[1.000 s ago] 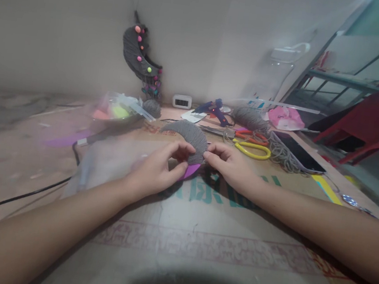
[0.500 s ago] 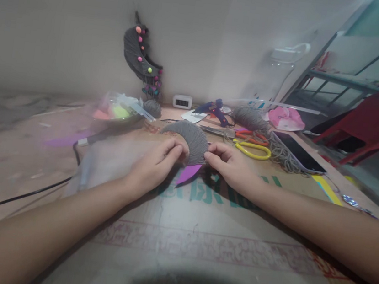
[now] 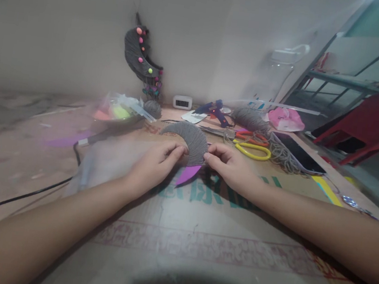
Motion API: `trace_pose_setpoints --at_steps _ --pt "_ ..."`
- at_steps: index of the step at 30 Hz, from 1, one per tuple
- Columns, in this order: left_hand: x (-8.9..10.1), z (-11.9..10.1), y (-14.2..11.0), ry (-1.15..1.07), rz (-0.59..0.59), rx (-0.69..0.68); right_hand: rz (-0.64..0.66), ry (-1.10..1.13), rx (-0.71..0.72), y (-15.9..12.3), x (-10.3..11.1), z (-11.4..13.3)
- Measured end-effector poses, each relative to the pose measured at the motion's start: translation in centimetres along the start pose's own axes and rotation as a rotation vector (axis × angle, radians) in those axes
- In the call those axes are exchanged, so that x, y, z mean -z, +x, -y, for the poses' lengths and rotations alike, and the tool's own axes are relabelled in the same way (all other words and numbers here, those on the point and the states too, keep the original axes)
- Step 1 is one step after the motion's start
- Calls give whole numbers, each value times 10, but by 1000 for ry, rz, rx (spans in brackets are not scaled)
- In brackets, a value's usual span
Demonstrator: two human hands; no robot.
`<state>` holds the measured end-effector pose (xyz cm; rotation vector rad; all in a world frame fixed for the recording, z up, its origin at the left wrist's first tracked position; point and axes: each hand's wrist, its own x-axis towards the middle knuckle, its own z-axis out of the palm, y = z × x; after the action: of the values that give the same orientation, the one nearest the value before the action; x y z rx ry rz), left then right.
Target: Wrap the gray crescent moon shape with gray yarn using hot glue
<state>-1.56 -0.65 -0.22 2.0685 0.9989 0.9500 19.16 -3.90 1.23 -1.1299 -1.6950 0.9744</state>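
Observation:
A purple crescent (image 3: 193, 146) wound most of the way with grey yarn stands on edge on a flattened cardboard sheet (image 3: 197, 244). Its bare purple tip points down toward me. My left hand (image 3: 155, 163) pinches the inner edge of the crescent with closed fingers. My right hand (image 3: 228, 164) is closed on the outer edge, thumb and fingers pinched at the yarn there. A loose grey strand runs from the crescent to a bundle of grey yarn (image 3: 251, 119) behind my right hand.
Yellow scissors (image 3: 252, 150) and orange scissors (image 3: 249, 136) lie beside the yarn, with a blue glue gun (image 3: 214, 109) and a small clock (image 3: 182, 101) behind. A phone (image 3: 298, 152) lies right. A finished beaded crescent (image 3: 140, 57) leans on the wall. A black cable (image 3: 24, 195) runs left.
My left fingers slid along the crescent's inner edge and closed tighter. More of the purple tip now shows below the yarn. My right hand barely moved.

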Motion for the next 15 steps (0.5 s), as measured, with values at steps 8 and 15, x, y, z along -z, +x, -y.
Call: trace_pose_setpoints --at_steps 8,15 --pt "0 -6 -2 -3 -6 -31 15 -23 7 0 -1 -2" --pt "2 -13 -2 9 -47 33 78 -110 22 -1 0 -3"
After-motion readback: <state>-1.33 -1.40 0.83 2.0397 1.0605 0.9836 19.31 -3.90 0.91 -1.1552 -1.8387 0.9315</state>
